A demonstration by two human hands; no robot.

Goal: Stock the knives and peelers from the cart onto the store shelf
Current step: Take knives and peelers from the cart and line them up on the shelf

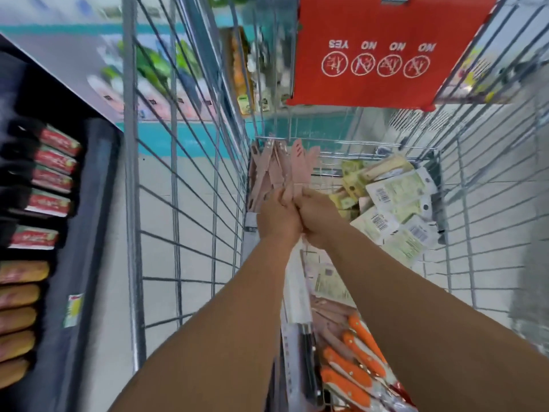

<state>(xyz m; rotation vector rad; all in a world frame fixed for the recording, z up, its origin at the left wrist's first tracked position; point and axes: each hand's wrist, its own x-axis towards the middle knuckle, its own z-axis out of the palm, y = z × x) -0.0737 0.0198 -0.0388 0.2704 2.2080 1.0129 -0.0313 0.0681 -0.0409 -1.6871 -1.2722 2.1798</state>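
With your left hand (277, 220) and right hand (316, 217) both gripping the fanned pale-pink carded knife packs (282, 171), square them before lifting clear of the wire-mesh cart (190, 179)

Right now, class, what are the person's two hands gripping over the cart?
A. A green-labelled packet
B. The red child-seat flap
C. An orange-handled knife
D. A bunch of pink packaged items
D: the left hand and right hand close together round the bunch of pink packaged items; the orange-handled knives lie untouched in the cart.

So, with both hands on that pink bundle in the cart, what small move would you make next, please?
Probably lift the pink bundle clear of the cart toward the shelf: both the left hand and right hand already grip its lower end.
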